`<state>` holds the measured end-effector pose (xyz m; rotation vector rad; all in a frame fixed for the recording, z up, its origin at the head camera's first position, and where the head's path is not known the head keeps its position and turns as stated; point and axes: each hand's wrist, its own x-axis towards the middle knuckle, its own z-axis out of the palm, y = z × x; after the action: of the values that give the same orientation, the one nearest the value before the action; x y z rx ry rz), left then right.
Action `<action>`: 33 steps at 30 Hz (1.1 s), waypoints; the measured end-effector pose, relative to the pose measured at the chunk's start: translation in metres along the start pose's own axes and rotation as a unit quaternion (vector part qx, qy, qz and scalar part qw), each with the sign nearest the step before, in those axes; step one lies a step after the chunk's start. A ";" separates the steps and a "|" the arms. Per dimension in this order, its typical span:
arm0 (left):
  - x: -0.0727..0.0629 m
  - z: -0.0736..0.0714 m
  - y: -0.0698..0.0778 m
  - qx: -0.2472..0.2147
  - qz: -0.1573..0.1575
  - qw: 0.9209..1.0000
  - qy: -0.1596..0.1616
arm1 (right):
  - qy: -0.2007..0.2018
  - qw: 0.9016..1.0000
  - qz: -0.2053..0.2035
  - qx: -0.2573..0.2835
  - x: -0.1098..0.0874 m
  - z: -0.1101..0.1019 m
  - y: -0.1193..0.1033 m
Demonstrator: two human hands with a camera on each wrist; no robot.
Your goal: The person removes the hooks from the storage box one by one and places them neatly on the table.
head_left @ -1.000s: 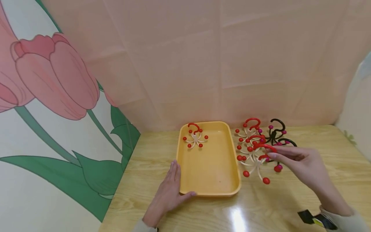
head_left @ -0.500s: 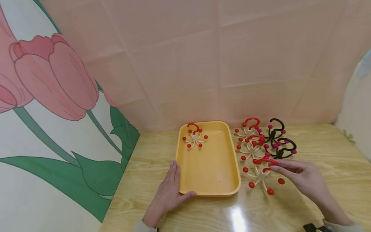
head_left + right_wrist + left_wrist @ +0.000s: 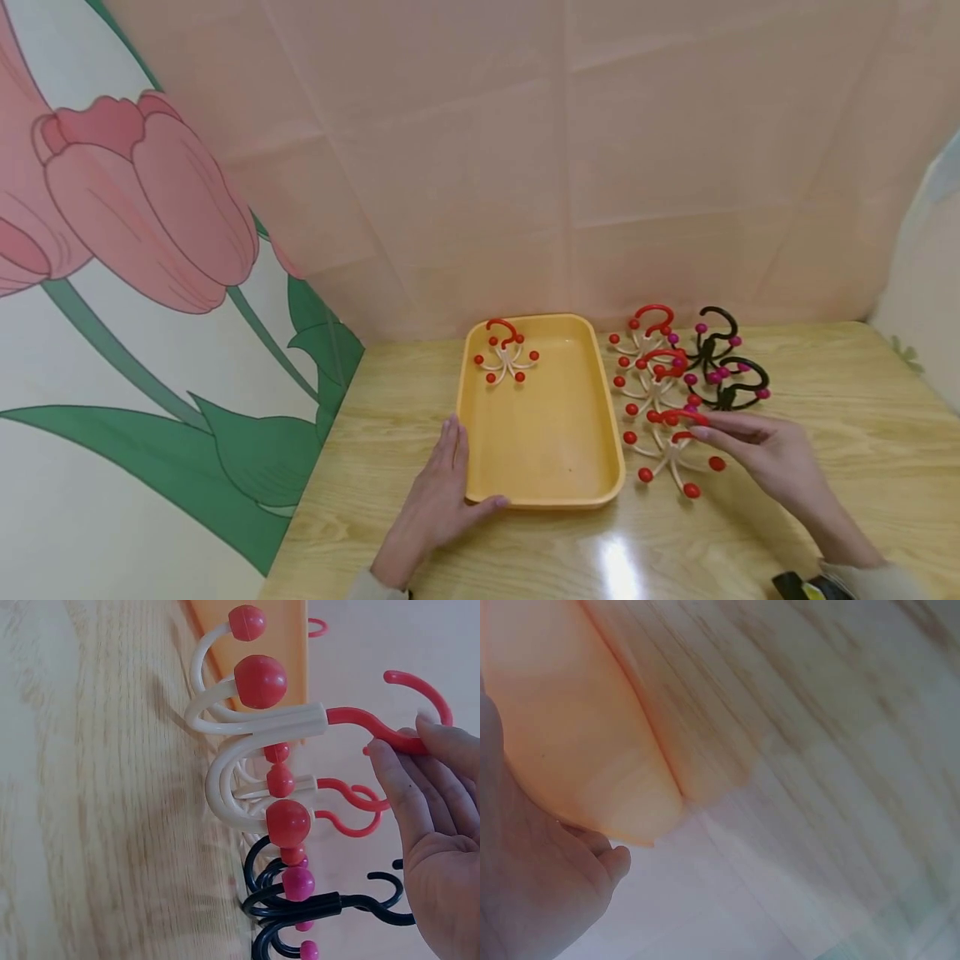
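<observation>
My right hand (image 3: 765, 450) pinches the red hook of a white multi-arm hanger (image 3: 672, 454) with red ball tips, right of the tray. In the right wrist view this hanger (image 3: 296, 720) hangs above the wood, thumb and fingertips on its hook. My left hand (image 3: 435, 492) rests with straight fingers along the left side of a yellow tray (image 3: 540, 502), thumb at its near edge. Inside the tray's far left corner stands another white hanger (image 3: 506, 358) with a red hook. In the left wrist view the hand (image 3: 540, 885) touches the tray wall (image 3: 592, 750).
Behind the held hanger stand further white hangers with red hooks (image 3: 651, 387) and black hangers (image 3: 707, 354) with magenta balls, crowded together. A pinkish cloth (image 3: 562, 167) hangs at the table's back edge. A tulip-printed wall (image 3: 150, 208) borders the left.
The held hanger has come toward me, away from the group of hangers, then shifted slightly left. My left hand and the tray have stayed put.
</observation>
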<state>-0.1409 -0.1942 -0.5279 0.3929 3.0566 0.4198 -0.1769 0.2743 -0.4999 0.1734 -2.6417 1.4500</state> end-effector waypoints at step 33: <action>0.000 -0.001 0.001 -0.002 -0.010 1.000 -0.012 | 0.000 0.997 -0.017 0.073 0.008 0.009 0.006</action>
<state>-0.1412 -0.1935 -0.5268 0.3633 3.0341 0.4179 -0.1860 0.2698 -0.5088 0.2298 -2.5202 1.6312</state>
